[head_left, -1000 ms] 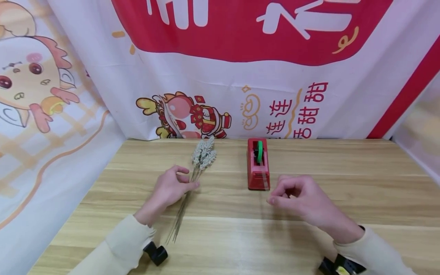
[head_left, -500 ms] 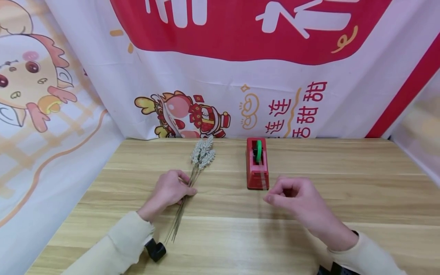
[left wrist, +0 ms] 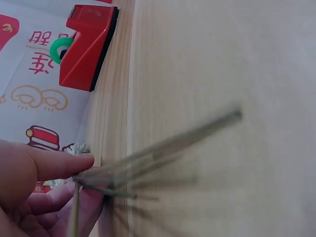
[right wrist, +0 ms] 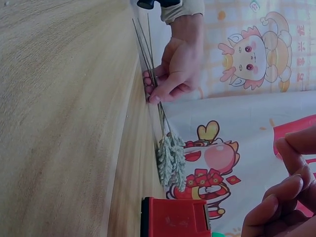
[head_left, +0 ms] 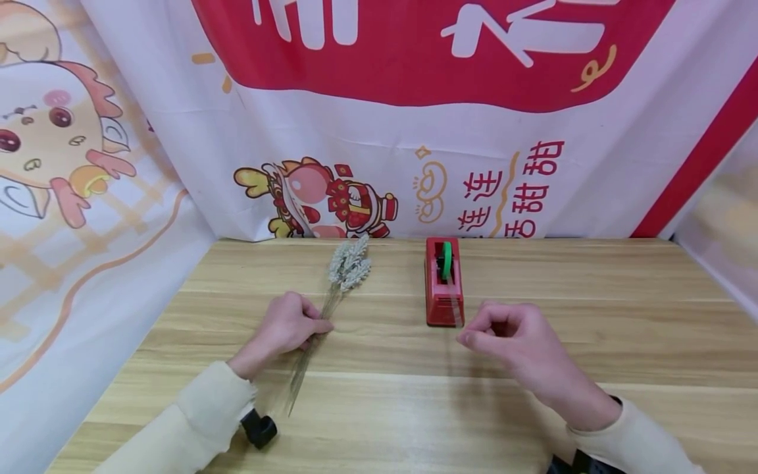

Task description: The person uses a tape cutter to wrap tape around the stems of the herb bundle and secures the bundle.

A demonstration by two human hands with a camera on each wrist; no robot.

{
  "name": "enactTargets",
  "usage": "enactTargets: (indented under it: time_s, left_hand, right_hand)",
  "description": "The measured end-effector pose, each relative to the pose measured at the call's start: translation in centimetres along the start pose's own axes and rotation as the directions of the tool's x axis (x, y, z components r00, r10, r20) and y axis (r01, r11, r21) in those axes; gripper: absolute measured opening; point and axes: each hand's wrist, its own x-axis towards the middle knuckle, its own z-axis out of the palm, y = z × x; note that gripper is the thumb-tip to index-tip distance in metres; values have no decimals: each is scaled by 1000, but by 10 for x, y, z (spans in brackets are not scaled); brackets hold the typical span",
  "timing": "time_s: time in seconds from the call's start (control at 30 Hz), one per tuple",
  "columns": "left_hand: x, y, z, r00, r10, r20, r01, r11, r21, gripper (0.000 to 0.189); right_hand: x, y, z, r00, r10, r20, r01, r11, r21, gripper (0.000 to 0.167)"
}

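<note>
My left hand (head_left: 290,322) pinches a bunch of dried flowers (head_left: 349,266) by its thin stems. The pale grey-green heads point away toward the back edge, and the stem ends fan out blurred in the left wrist view. Back of centre stands a red tape dispenser (head_left: 435,309) with a green roll (head_left: 447,261). From it a clear strip of tape (head_left: 454,306) runs toward my right hand (head_left: 521,349), whose thumb and forefinger meet right at the strip's end. In the right wrist view, the curled right fingers (right wrist: 284,192) show beside the dispenser, and no tape can be made out between them.
The wood-grain table (head_left: 379,428) ends at the back against a white printed cloth (head_left: 408,125) with red shapes and cartoon figures. More printed cloth (head_left: 118,289) hangs along the left side. Black wrist camera mounts (head_left: 260,428) sit at the sleeves.
My left fingers and thumb have come together around the stems, drawing them into a tighter bundle and slightly left. The right hand stays by the dispenser, almost still.
</note>
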Motion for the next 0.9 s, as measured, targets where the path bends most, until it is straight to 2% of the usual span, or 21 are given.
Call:
enactTargets:
  time_s: [0.2, 0.3, 0.57, 0.77, 0.9]
  left_hand:
    - [-4, -15, -9, 1000, 3, -9, -4, 988, -153, 15]
    - [-6, -21, -14, 999, -7, -34, 1, 984, -179, 15]
    - [-12, -36, -22, 987, -16, -161, -5, 992, -128, 18]
    - [-13, -46, -20, 962, 46, -269, -60, 997, -45, 16]
    - [-12, -47, -20, 965, 62, -254, -83, 994, -76, 21]
  right_hand:
    - [-2, -3, -2, 999, -18, -35, 18, 1000, -11, 14]
    - [-2, -5, -2, 999, -12, -44, 11, 1000, -16, 13]
    - [-2, -8, -5, 998, 38, -55, -39, 999, -31, 13]
    - [-2, -11, -8, 996, 55, -67, -59, 997, -51, 13]
    - [-2, -14, -13, 994, 69, -80, -73, 996, -48, 17]
